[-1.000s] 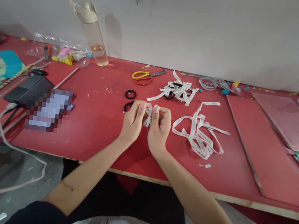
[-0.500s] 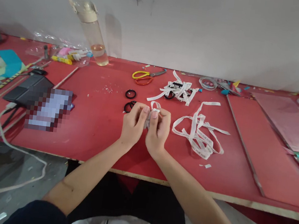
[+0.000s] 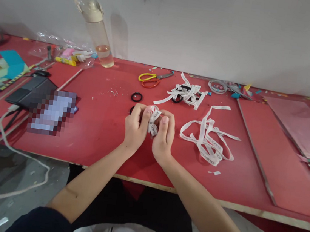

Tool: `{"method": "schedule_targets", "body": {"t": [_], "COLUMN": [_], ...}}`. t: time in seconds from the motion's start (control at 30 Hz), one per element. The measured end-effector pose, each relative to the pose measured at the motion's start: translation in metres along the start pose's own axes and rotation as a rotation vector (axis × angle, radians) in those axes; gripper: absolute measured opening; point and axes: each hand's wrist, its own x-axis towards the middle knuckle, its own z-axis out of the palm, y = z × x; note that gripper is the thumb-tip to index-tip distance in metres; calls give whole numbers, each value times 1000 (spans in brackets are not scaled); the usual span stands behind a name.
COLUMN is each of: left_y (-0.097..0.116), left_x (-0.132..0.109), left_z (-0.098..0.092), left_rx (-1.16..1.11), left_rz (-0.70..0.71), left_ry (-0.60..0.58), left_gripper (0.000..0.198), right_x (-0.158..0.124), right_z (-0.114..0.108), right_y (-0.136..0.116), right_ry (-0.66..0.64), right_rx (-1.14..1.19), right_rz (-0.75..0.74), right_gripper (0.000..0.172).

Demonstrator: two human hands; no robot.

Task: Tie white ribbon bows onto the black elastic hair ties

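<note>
Between my two hands is a white printed ribbon (image 3: 153,125), folded over on itself. My left hand (image 3: 137,127) pinches it with the thumb on top. My right hand (image 3: 164,136) curls around its other side, thumb raised, fingertips hidden behind. Just beyond my left hand lies a black ring (image 3: 137,97), and a second black ring (image 3: 131,110) is mostly covered by the fingers. Loose lengths of white printed ribbon (image 3: 210,142) lie to the right. Behind my hands sits a pile of ribbon pieces (image 3: 188,93) with black rings among them.
Yellow-and-red-handled scissors (image 3: 151,79) lie toward the wall. A water bottle (image 3: 98,34) stands at the back left. On the left are a phone (image 3: 52,112), a black box-like device (image 3: 31,92) and a white cable (image 3: 11,142). Pink sheets (image 3: 290,126) cover the right side.
My thumbs have moved apart, and more of the ribbon now shows between my hands. The camera view has shifted slightly.
</note>
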Motion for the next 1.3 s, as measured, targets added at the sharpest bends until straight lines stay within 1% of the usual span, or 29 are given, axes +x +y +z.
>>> {"method": "schedule_targets", "body": {"t": [0.1, 0.27, 0.4, 0.47, 0.53, 0.67, 0.73, 0.83, 0.9, 1.0, 1.17, 1.3], "left_y": [0, 1, 2, 2, 2, 0, -2, -3, -3, -1, 2, 6], "left_x": [2, 3, 4, 3, 2, 1, 2, 3, 4, 4, 4, 4], "left_z": [1, 1, 1, 0, 0, 0, 0, 0, 0, -1, -1, 0], "left_rx": [-86, -234, -289, -278, -261, -296, -335, -393, -401, -338, -192, -182], "left_rz": [-65, -179, -196, -177, -123, 20, 26, -30, -48, -33, 73, 131], "left_ry": [-17, -101, -110, -91, -89, -149, -161, -147, -146, -167, -145, -171], "left_gripper": [32, 35, 37, 36, 34, 20, 12, 6, 5, 7, 13, 12], "right_x": [0, 0, 0, 0, 0, 0, 1, 3, 4, 3, 2, 3], "right_z": [0, -2, -2, -2, -2, -2, -2, -1, -1, 0, 2, 2], "right_y": [1, -2, -5, -5, -5, -5, -6, -7, -7, -8, -8, -8], "right_ry": [-12, -25, -57, -89, -103, -73, -68, -80, -74, -45, 19, 107], "right_rx": [57, 27, 20, 22, 30, 89, 112, 123, 117, 96, 20, -15], "right_rz": [34, -14, -37, -41, -42, -33, -38, -36, -27, -20, -14, 29], "right_gripper": [31, 26, 21, 19, 16, 12, 14, 18, 16, 14, 22, 23]}}
